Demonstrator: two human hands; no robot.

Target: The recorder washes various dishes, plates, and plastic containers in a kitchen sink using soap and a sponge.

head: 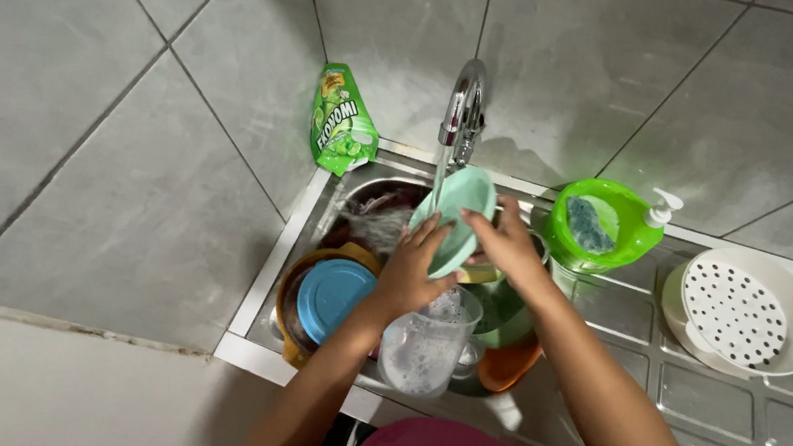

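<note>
I hold a pale green bowl (460, 206) tilted under the running chrome tap (464, 110), over the steel sink (316, 218). My left hand (411, 265) grips its lower left rim. My right hand (507, 244) holds its right rim. Below my hands stands a clear plastic jug (424, 347) with soapy foam inside. A blue lid (332, 296) lies on a brown dish at the sink's left. A green bowl (503, 315) and an orange dish (505, 365) lie under my right forearm.
A green detergent pouch (340, 123) leans on the tiled wall at the sink's back left. A green sponge holder with a pump (608, 227) stands right of the tap. A white perforated strainer dish (744, 311) rests on the steel drainboard (744, 427).
</note>
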